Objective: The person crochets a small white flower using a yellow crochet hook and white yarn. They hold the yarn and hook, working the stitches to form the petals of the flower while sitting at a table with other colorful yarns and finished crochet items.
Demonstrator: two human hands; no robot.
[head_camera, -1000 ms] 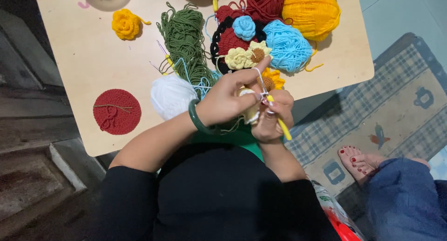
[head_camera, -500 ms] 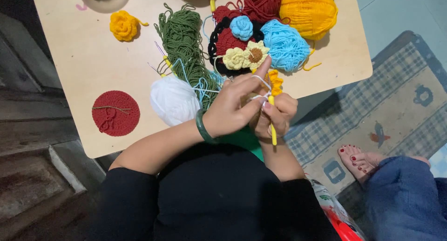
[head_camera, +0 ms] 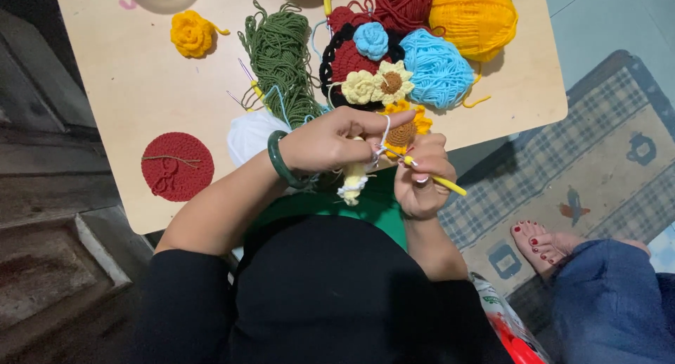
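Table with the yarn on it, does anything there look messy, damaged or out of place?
Nothing looks damaged or spilled. The green yarn lies as a loose, unwound tangle on the table, unlike the neat yellow ball. The left hand and right hand work a small pale crochet piece with a yellow hook.

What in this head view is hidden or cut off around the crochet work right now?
- Small pale yellow crocheted piece: mostly hidden by the left hand.
- Yellow-handled crochet hook: tip too small, behind the right hand fingers.
- Dark red yarn ball: cut by top edge.
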